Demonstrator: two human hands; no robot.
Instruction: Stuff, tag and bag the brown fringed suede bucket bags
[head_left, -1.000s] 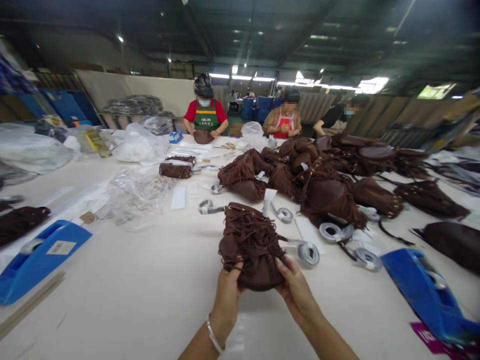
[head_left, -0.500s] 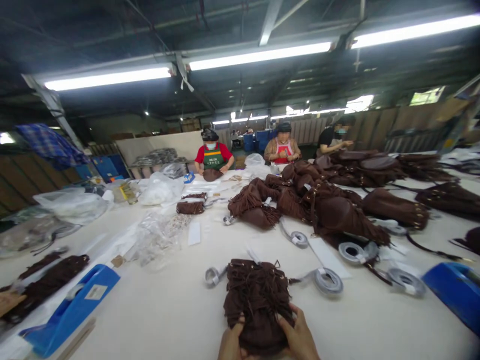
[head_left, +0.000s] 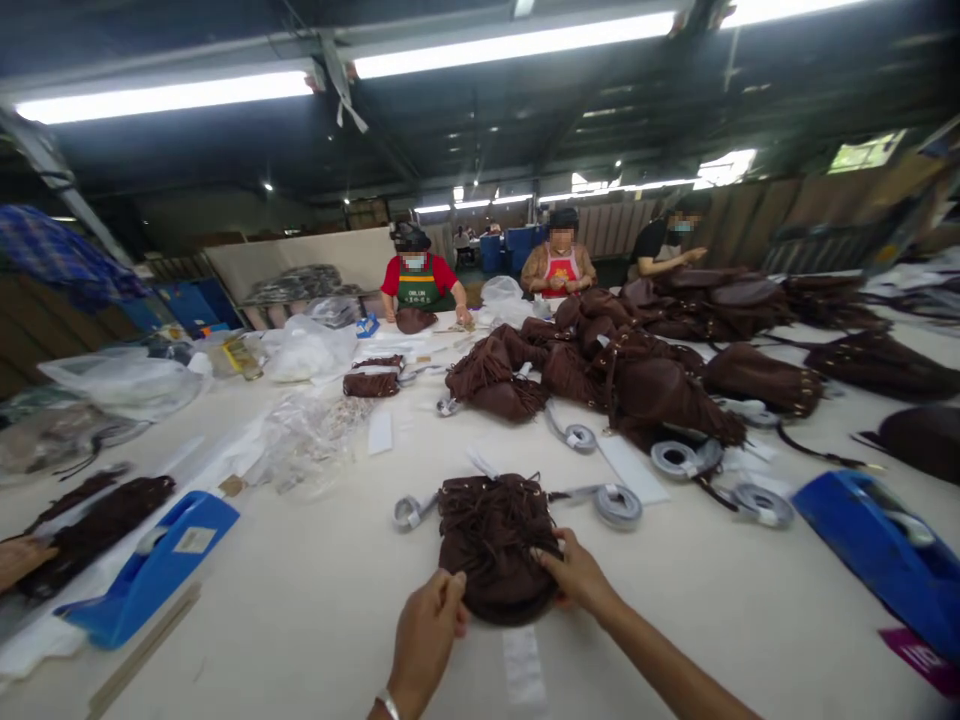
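Note:
A small dark brown fringed handbag (head_left: 495, 550) lies on the white table in front of me, its gathered top facing away. My right hand (head_left: 581, 572) grips its lower right side, thumb on top and the other fingers partly hidden beneath. At the lower left edge, my left hand (head_left: 431, 630) is closed with thumb and fingers pinched at the bag. A white strip (head_left: 523, 665) sticks out from under the bag's near edge. Wrapped grey strap coils rest on both sides, the left coil (head_left: 407, 513) and the right coil (head_left: 617, 507), joined to the bag.
Blue tape dispensers stand left (head_left: 154, 570) and right (head_left: 877, 550). A heap of brown bags (head_left: 637, 390) covers the right back. Plastic bags (head_left: 311, 350) lie left. A co-worker's hand (head_left: 26, 560) touches another bag at far left. Several people work across the table.
The view has shifted, and the handbag appears farther from me. My left hand has moved from its front face to the lower left edge. The white strip now shows beneath it.

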